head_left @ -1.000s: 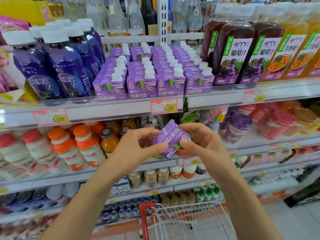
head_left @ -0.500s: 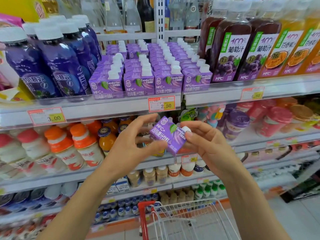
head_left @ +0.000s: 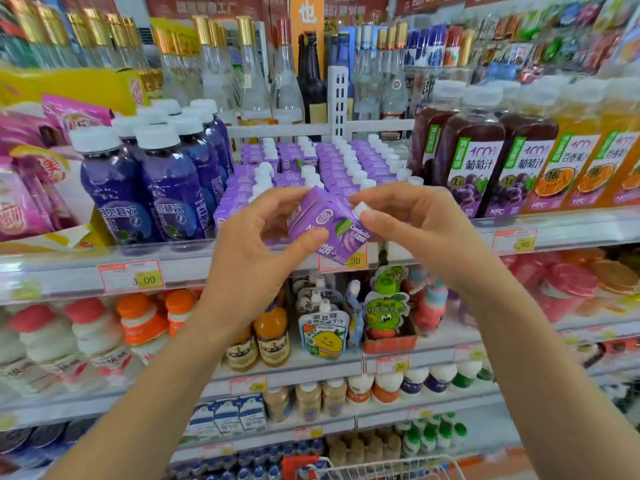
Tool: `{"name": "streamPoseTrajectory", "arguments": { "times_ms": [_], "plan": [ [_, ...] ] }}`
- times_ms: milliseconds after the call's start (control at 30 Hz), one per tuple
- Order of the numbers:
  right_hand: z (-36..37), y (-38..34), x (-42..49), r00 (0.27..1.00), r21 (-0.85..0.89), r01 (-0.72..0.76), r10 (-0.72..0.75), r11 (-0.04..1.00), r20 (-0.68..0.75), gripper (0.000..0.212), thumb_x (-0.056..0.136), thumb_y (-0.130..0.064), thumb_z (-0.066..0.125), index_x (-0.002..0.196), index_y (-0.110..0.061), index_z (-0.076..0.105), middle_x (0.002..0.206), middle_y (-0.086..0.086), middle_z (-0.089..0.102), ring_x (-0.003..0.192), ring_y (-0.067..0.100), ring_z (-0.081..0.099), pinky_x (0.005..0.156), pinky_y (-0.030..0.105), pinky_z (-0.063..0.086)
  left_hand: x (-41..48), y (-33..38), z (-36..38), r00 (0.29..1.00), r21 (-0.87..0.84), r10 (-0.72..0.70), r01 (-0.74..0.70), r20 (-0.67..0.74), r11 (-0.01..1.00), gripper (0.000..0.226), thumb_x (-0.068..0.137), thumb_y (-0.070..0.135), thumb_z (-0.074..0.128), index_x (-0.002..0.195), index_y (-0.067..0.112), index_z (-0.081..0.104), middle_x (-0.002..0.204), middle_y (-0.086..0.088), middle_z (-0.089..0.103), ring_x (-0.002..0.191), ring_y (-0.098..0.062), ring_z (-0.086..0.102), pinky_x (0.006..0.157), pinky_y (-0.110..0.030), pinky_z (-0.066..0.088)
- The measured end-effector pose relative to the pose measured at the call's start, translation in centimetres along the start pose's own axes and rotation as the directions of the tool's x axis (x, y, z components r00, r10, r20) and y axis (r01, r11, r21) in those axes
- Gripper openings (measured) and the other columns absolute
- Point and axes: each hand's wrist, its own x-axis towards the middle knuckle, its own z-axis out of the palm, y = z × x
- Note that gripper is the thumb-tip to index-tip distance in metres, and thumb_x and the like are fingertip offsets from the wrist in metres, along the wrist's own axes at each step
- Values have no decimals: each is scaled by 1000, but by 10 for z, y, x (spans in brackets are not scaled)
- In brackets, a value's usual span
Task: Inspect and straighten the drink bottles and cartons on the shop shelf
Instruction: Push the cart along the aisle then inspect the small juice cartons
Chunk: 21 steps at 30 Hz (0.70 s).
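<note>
1 purple juice carton (head_left: 332, 226) is held tilted in front of the shelf (head_left: 62, 271). The left hand (head_left: 256, 237) curls round its body and the right hand (head_left: 415, 223) pinches its white cap (head_left: 360, 208). Inspection looks underway; I'd say putting it back among the carton rows (head_left: 349, 164) is not yet done.

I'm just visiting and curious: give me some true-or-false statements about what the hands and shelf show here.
1. The left hand and right hand both hold one purple carton. True.
2. That carton stands upright on the shelf. False: it is tilted, held up in front of the shelf.
3. The right hand pinches the carton's white cap. True.
4. The blue bottles have orange caps. False: white caps.
</note>
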Motion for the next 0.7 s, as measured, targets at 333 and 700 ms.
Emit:
{"name": "streamPoseTrajectory", "arguments": {
  "times_ms": [333,700],
  "plan": [
    [-10,-7,176,973,-418,92,-170,904,-154,15,93,-16,65,102,-6,72,93,2,70,88,16,67,87,34,55,49,-69,-22,980,779,86,-194,178,597,69,95,61,32,144,16,50,151,-7,46,141,-28,39,119,-47,17],
    [30,50,246,999,-656,-31,49,754,9,13,89,-14,68,98,-6,73,99,10,72,95,22,65,90,34,52,49,-82,-19,966,835,183,-250,183,490,51,98,47,37,128,17,66,134,-11,62,126,-31,57,107,-49,40]
  ]
}}
